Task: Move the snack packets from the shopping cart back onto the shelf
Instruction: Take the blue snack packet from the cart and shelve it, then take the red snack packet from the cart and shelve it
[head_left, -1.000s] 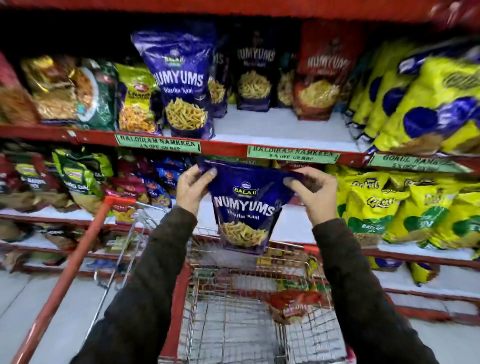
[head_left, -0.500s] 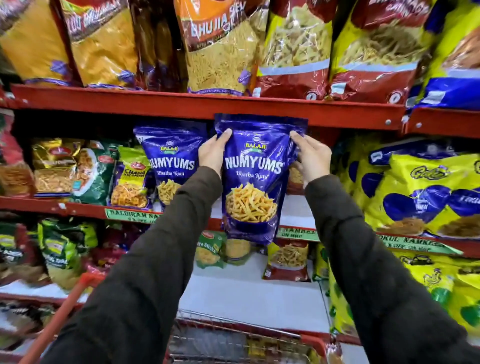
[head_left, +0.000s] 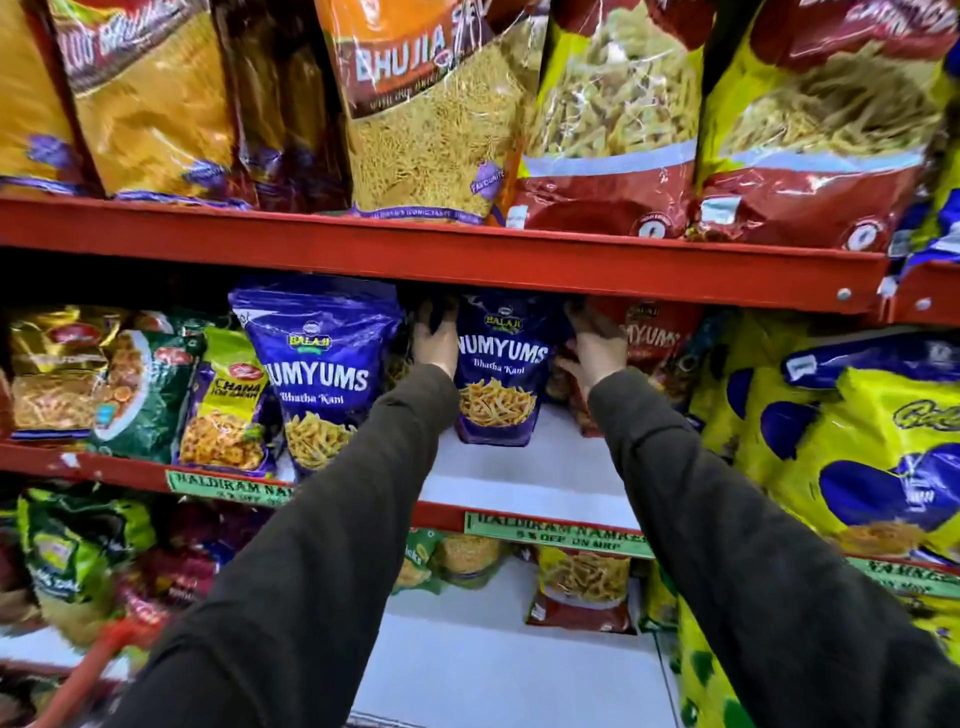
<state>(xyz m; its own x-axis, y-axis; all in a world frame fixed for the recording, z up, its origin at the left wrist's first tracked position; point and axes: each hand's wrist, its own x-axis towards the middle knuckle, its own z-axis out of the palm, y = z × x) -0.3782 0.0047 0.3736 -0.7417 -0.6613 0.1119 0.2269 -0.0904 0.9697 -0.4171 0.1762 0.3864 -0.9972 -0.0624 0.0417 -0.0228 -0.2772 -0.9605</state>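
Half a second back the purple Numyums packet (head_left: 497, 374) hung in the air in front of the shelf edge; now it stands deep on the white middle shelf (head_left: 524, 483), its base down and its top tucked under the red beam above.

At the far left, gold and green packets (head_left: 93, 374) fill the shelf, then a yellow Chana packet (head_left: 228, 410) and a second Numyums packet (head_left: 322, 374) standing nearer the front edge. The left hand (head_left: 435, 340) comes next, fingers wrapped on the placed packet's upper left edge; the right hand (head_left: 597, 348) grips the upper right edge, so both are grasping it and neither has let go. Just right of that hand a red packet (head_left: 649, 343) presses close, and beyond it lean the big yellow and blue bags (head_left: 841, 457).

My judgement is that the risk lies in the release: the pouch is soft and stands alone with bare shelf in front, so it could slump forward if the hands leave before the base sits flat. The right hand pulling out could also drag the red packet with it. At the bottom left, a red cart handle (head_left: 88, 675) shows, blurred; the cart's contents are out of view.
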